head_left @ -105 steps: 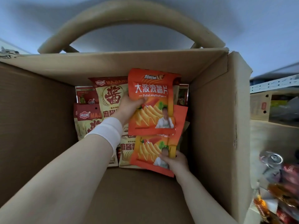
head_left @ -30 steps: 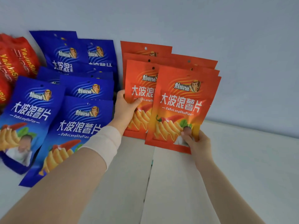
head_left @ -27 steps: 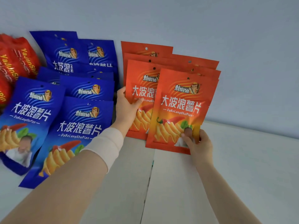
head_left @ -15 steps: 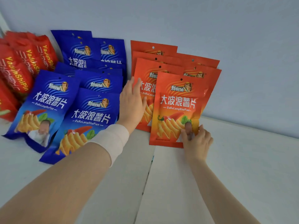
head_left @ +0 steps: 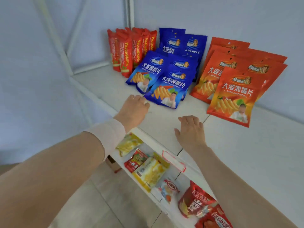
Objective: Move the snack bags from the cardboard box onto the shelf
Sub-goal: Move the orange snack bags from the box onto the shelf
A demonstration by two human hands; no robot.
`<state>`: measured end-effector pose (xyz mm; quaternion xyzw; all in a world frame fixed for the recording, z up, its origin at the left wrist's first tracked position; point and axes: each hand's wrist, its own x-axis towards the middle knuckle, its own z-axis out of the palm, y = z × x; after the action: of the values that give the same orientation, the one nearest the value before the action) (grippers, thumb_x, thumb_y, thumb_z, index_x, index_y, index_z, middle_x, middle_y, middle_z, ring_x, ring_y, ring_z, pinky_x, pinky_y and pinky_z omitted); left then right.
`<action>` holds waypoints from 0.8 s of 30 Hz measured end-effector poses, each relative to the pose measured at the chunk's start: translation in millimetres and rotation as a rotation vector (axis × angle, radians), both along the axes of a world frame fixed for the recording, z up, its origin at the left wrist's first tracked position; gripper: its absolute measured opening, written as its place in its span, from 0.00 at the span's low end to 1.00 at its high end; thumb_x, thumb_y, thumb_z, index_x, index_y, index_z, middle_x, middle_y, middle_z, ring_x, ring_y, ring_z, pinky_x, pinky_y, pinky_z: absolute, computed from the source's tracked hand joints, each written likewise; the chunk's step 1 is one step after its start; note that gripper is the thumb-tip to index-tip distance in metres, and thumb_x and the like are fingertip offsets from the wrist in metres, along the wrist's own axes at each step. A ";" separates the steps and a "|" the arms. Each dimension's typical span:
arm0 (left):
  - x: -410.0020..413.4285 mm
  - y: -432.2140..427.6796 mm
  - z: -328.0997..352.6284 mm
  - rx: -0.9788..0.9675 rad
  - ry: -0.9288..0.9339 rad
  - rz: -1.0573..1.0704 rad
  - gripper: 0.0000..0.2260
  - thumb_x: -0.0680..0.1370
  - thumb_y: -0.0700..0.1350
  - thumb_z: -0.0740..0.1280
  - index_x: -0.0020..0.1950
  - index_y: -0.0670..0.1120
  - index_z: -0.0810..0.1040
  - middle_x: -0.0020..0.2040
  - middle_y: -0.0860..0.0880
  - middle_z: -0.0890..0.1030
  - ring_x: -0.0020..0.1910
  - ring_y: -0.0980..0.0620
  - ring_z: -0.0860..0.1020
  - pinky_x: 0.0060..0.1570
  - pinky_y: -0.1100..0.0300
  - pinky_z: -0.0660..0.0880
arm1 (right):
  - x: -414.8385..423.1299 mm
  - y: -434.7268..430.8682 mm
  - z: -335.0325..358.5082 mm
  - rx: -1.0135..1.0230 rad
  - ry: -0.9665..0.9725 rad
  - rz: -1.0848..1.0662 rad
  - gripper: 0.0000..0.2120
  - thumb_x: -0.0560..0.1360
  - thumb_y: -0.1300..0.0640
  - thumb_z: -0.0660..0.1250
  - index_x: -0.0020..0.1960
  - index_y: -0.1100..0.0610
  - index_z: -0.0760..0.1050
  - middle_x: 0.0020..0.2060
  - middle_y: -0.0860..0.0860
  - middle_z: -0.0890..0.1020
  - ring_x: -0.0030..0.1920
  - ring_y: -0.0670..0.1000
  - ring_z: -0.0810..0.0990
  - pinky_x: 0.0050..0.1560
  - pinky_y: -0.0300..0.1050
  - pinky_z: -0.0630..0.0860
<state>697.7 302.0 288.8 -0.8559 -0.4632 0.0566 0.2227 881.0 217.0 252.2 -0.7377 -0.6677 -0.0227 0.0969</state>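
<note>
Two bare forearms are seen reaching in from the near edge, the left one wrapped at the wrist by a pale wristband (head_left: 109, 134). Below them, a lower shelf (head_left: 166, 206) is partly hidden by the forearms and by the upper board's front edge; on it yellow snack packets (head_left: 148, 173) and red snack packets (head_left: 195, 203) are laid, and a red-bordered label (head_left: 173, 161) is fixed to the front edge. Both hands are held over the bare white shelf (head_left: 246, 153), grasping nothing: the left hand (head_left: 134, 109) is loosely curled just beside the nearest blue bag, and the right hand (head_left: 191, 130) is spread, palm down. Half a second ago the front orange bag (head_left: 233, 97) was pinched by the right hand and a bag behind it was touched by the left; now both are released, and the front bag is left leaning on the stack of orange bags (head_left: 230, 63) behind it, against the wall. To the left of these, blue bags (head_left: 169, 76) are overlapped in rows, and farthest back in the corner red bags (head_left: 130, 48) are stood upright beside the white frame post (head_left: 129, 12). No cardboard box is shown in this view.
</note>
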 end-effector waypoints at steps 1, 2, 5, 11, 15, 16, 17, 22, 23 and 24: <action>-28.0 -12.6 -1.5 -0.014 0.023 0.053 0.17 0.79 0.44 0.56 0.68 0.45 0.67 0.65 0.44 0.71 0.65 0.44 0.68 0.62 0.52 0.63 | -23.1 -4.1 2.6 -0.021 -0.030 0.057 0.24 0.79 0.49 0.56 0.72 0.56 0.61 0.70 0.54 0.64 0.71 0.56 0.58 0.68 0.49 0.58; -56.0 -25.4 -3.2 -0.029 0.037 0.103 0.17 0.79 0.44 0.56 0.68 0.45 0.67 0.65 0.44 0.70 0.65 0.44 0.68 0.62 0.52 0.64 | -46.7 -7.8 3.9 -0.034 -0.059 0.112 0.23 0.79 0.49 0.56 0.72 0.56 0.60 0.70 0.53 0.64 0.71 0.56 0.58 0.68 0.49 0.58; -142.0 -63.6 -14.1 -0.065 0.036 0.253 0.16 0.80 0.43 0.56 0.68 0.45 0.68 0.65 0.44 0.71 0.64 0.44 0.69 0.62 0.53 0.65 | -119.9 -17.9 3.3 -0.024 -0.117 0.254 0.22 0.79 0.50 0.55 0.70 0.57 0.62 0.70 0.55 0.65 0.71 0.57 0.59 0.67 0.51 0.59; -321.1 -157.3 -51.6 -0.118 0.008 0.541 0.15 0.78 0.40 0.56 0.65 0.45 0.69 0.61 0.46 0.73 0.59 0.46 0.73 0.58 0.54 0.68 | -290.8 -43.3 -16.7 -0.051 -0.170 0.545 0.21 0.78 0.51 0.58 0.68 0.58 0.65 0.67 0.56 0.69 0.68 0.58 0.64 0.64 0.51 0.62; -448.7 -228.4 -89.6 -0.178 -0.031 0.731 0.14 0.78 0.41 0.59 0.64 0.45 0.69 0.61 0.46 0.74 0.59 0.46 0.73 0.58 0.54 0.69 | -420.3 -68.4 -51.2 -0.133 -0.189 0.743 0.20 0.79 0.52 0.56 0.69 0.57 0.64 0.68 0.55 0.68 0.69 0.57 0.62 0.66 0.50 0.60; -480.9 -246.3 -100.9 -0.192 -0.052 0.780 0.14 0.78 0.42 0.59 0.64 0.46 0.69 0.60 0.46 0.74 0.60 0.45 0.73 0.58 0.53 0.68 | -453.5 -75.5 -62.4 -0.158 -0.197 0.782 0.20 0.79 0.52 0.55 0.70 0.57 0.63 0.68 0.54 0.67 0.70 0.56 0.61 0.67 0.50 0.60; -512.3 -264.3 -112.8 -0.216 -0.074 0.827 0.15 0.78 0.44 0.59 0.65 0.46 0.69 0.61 0.46 0.74 0.60 0.45 0.72 0.58 0.53 0.67 | -485.7 -83.0 -75.0 -0.183 -0.209 0.819 0.20 0.79 0.52 0.55 0.69 0.56 0.63 0.68 0.54 0.68 0.70 0.56 0.61 0.67 0.51 0.61; -645.6 -350.5 -174.3 -0.314 -0.224 1.052 0.15 0.80 0.45 0.57 0.65 0.46 0.69 0.62 0.46 0.74 0.62 0.45 0.72 0.60 0.53 0.68 | -624.2 -132.9 -130.5 -0.345 -0.279 0.935 0.19 0.79 0.48 0.55 0.66 0.57 0.65 0.64 0.54 0.70 0.65 0.56 0.67 0.63 0.49 0.64; -664.4 -363.6 -185.8 -0.326 -0.263 1.095 0.14 0.80 0.45 0.56 0.65 0.46 0.69 0.62 0.46 0.74 0.62 0.45 0.72 0.59 0.53 0.68 | -644.1 -139.7 -142.5 -0.372 -0.272 0.953 0.20 0.79 0.48 0.55 0.68 0.56 0.64 0.64 0.54 0.70 0.66 0.56 0.66 0.63 0.48 0.64; -679.5 -375.5 -196.5 -0.340 -0.303 1.138 0.13 0.80 0.44 0.56 0.64 0.47 0.69 0.62 0.46 0.75 0.61 0.46 0.73 0.59 0.54 0.67 | -660.2 -146.0 -153.0 -0.403 -0.268 0.962 0.21 0.79 0.48 0.55 0.69 0.55 0.64 0.65 0.53 0.69 0.66 0.55 0.66 0.64 0.48 0.64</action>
<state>18.2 -73.5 92.3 -0.4962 -0.8588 0.1173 -0.0507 220.8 71.0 99.2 -0.3430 -0.9280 0.0586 -0.1333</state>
